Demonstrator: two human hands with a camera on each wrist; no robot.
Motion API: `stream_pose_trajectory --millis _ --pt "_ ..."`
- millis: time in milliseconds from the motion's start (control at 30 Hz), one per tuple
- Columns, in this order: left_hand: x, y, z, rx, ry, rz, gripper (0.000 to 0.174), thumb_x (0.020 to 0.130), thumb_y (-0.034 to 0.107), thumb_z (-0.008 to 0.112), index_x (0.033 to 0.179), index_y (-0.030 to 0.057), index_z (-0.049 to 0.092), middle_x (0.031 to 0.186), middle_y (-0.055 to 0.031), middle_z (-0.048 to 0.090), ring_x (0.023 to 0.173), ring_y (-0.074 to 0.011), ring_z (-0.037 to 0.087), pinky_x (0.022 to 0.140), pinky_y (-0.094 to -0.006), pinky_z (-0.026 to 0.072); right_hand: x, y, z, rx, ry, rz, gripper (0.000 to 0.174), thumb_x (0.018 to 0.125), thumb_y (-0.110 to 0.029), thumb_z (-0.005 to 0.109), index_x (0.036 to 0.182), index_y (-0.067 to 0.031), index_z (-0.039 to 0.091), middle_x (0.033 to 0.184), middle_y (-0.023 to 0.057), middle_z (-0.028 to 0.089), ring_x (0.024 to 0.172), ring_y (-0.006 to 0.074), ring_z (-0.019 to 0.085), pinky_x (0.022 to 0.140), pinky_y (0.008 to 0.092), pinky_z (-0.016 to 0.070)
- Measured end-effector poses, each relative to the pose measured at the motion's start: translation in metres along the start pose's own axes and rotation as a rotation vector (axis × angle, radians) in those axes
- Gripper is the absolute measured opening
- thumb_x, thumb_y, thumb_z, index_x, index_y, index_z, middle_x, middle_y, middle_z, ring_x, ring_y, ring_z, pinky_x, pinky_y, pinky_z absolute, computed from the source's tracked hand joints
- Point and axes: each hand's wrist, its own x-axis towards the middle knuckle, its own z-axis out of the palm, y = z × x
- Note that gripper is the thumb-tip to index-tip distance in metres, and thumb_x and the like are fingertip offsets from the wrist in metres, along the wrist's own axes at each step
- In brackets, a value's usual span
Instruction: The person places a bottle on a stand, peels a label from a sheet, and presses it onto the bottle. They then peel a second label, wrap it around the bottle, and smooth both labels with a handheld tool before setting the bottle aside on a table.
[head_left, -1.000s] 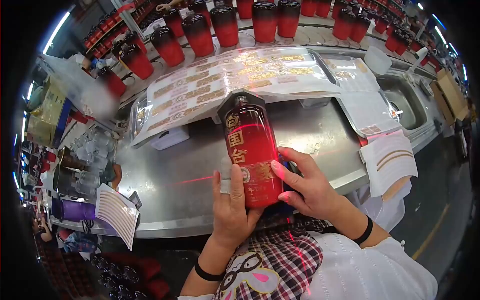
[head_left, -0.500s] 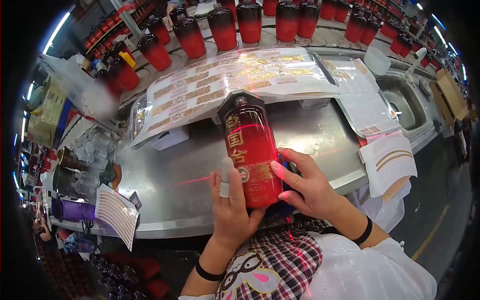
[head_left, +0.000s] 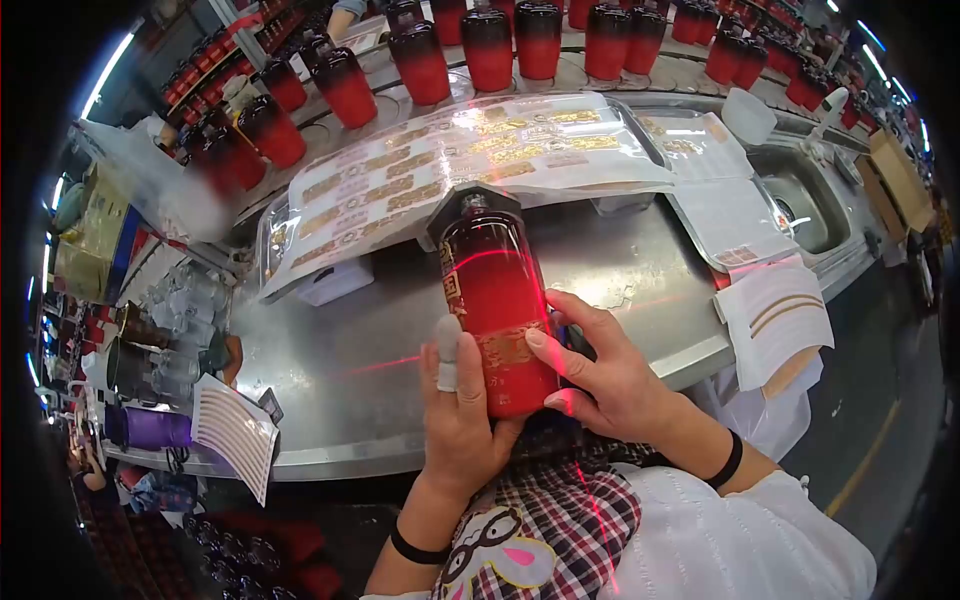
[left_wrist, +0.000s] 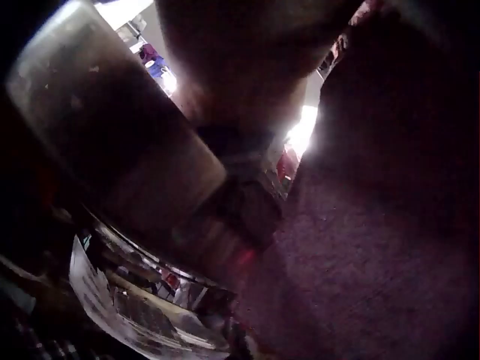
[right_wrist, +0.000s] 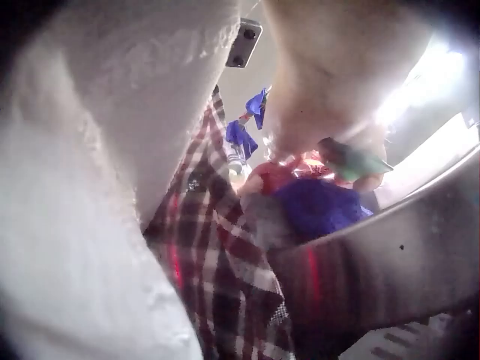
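A glossy red and black bottle [head_left: 495, 285] with gold lettering and a gold band lies tilted on the work surface, its neck against a dark angular piece [head_left: 505, 202]. Straight fingers of the left hand [head_left: 462, 420], one in a grey finger cover [head_left: 448, 350], rest along the bottle's left side. From the right, the right hand [head_left: 610, 375] touches the bottle, one fingertip on the gold band and other fingers at its side. In the right wrist view part of the right hand [right_wrist: 330, 82] is above something blue [right_wrist: 319, 206]. The left wrist view is dark, contact hidden.
Sheets of gold labels [head_left: 400, 175] cover a raised panel behind the bottle. Several red bottles [head_left: 418, 65] stand along the conveyor. A sink [head_left: 815, 205] and curved strips on a sheet [head_left: 785, 310] lie right; another strip sheet [head_left: 235, 425] and a purple object [head_left: 155, 424] are left.
The bottle has turned about its long axis, its large lettering shifting left and the band's other part facing up. Both hands stay beside it. The conveyor bottles have moved right.
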Motion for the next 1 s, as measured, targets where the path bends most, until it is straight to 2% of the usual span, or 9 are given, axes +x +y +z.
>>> stream_pose_trajectory --millis 133,233,433,533,633,733,833,1000 --pt "0.001 -0.001 0.001 0.008 -0.006 0.011 0.088 0.089 0.039 0.068 0.147 -0.0111 0.026 0.149 -0.0345 0.032 0.138 -0.0461 0.037 0.114 -0.0568 0.0257 -0.001 0.001 0.000 0.004 0.007 0.004 0.061 0.081 -0.025 0.075 0.136 -0.0102 0.055 0.143 0.0286 0.039 0.121 0.0435 0.050 0.102 0.0490 0.0422" --pt "0.003 0.000 -0.002 0.015 -0.022 0.010 0.085 0.091 0.033 0.067 0.150 -0.0082 0.021 0.151 -0.0322 0.031 0.136 -0.0476 0.039 0.116 -0.0524 0.0223 -0.001 0.001 0.000 0.012 0.006 -0.003 0.060 0.080 -0.024 0.075 0.135 -0.0098 0.056 0.143 0.0290 0.039 0.121 0.0434 0.050 0.102 0.0490 0.0421" --pt "0.001 -0.002 -0.002 0.032 -0.028 0.024 0.084 0.092 0.033 0.066 0.150 -0.0080 0.022 0.151 -0.0316 0.031 0.136 -0.0470 0.039 0.115 -0.0506 0.0270 -0.004 0.000 0.001 0.038 -0.009 0.024 0.060 0.081 -0.023 0.074 0.137 -0.0094 0.054 0.142 0.0291 0.039 0.122 0.0432 0.049 0.102 0.0489 0.0420" --pt "-0.002 -0.005 0.002 -0.035 -0.009 -0.001 0.085 0.092 0.033 0.066 0.151 -0.0080 0.020 0.151 -0.0317 0.031 0.136 -0.0470 0.039 0.114 -0.0480 0.0305 -0.008 0.003 0.002 0.048 -0.002 0.025 0.062 0.082 -0.023 0.074 0.138 -0.0095 0.052 0.142 0.0284 0.040 0.121 0.0432 0.049 0.102 0.0488 0.0418" --pt "-0.004 -0.004 0.002 -0.338 -0.009 -0.134 0.088 0.088 0.035 0.069 0.149 -0.0099 0.024 0.146 -0.0315 0.038 0.134 -0.0467 0.041 0.114 -0.0552 0.0272 -0.009 0.002 -0.002 0.026 -0.003 0.017 0.063 0.082 -0.023 0.074 0.139 -0.0092 0.051 0.141 0.0275 0.041 0.121 0.0434 0.049 0.102 0.0490 0.0417" --pt "-0.008 -0.004 0.001 -0.267 -0.044 -0.114 0.089 0.088 0.036 0.070 0.149 -0.0097 0.023 0.144 -0.0302 0.041 0.132 -0.0464 0.044 0.114 -0.0559 0.0260 -0.010 0.003 -0.003 0.012 0.025 -0.012 0.063 0.083 -0.023 0.073 0.140 -0.0086 0.050 0.141 0.0270 0.042 0.121 0.0436 0.049 0.102 0.0493 0.0416" --pt "0.005 0.009 -0.008 0.059 -0.027 0.018 0.090 0.090 0.037 0.068 0.151 -0.0075 0.020 0.149 -0.0305 0.036 0.135 -0.0456 0.042 0.115 -0.0504 0.0260 -0.009 0.003 0.000 0.027 0.028 -0.002 0.063 0.083 -0.024 0.073 0.140 -0.0080 0.050 0.140 0.0271 0.042 0.121 0.0438 0.049 0.103 0.0496 0.0415" --pt "0.003 0.001 -0.001 0.048 -0.027 0.016 0.089 0.089 0.036 0.070 0.151 -0.0065 0.022 0.150 -0.0310 0.035 0.134 -0.0460 0.042 0.116 -0.0523 0.0238 -0.009 0.003 0.001 0.004 0.006 -0.003 0.063 0.083 -0.024 0.073 0.139 -0.0071 0.050 0.140 0.0273 0.042 0.121 0.0440 0.049 0.103 0.0500 0.0413"
